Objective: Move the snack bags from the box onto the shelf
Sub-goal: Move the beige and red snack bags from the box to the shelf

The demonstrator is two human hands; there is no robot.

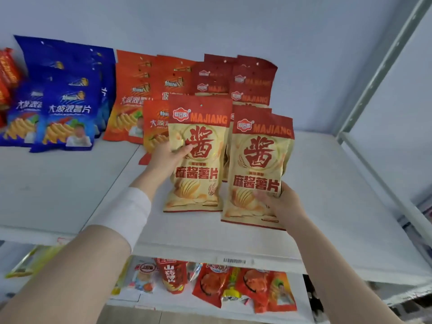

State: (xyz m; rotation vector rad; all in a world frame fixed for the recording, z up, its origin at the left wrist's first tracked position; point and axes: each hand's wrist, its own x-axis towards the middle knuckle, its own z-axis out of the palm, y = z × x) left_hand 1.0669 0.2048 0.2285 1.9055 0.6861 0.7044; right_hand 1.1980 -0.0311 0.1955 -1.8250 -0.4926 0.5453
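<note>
The white shelf (327, 183) spans the view; its near and right portions are bare. The box is not in view.

Stock stands in columns against the far wall, faces forward, each bag leaning on the one behind. This arrangement keeps the labels readable. From left to right: blue bags (63, 108), orange bags (131, 97), then two columns of dark-red rows (251, 85) marked MAJIANG.

Two further MAJIANG snack bags are at the near end of those two columns, one per column. The left bag (198, 160) is upright with its bottom edge at or just above the shelf surface. The right bag (259, 164) is slightly nearer and tilted, and appears not yet seated.

The left hand (163, 160) grips the left bag at its left edge, thumb across the front. The right hand (282, 204) pinches the right bag at its lower right corner, thumb on the front. Edge and corner holds leave the bag backs free to rest against the rows.

A barcode label (234, 260) sits on the near shelf lip.
</note>
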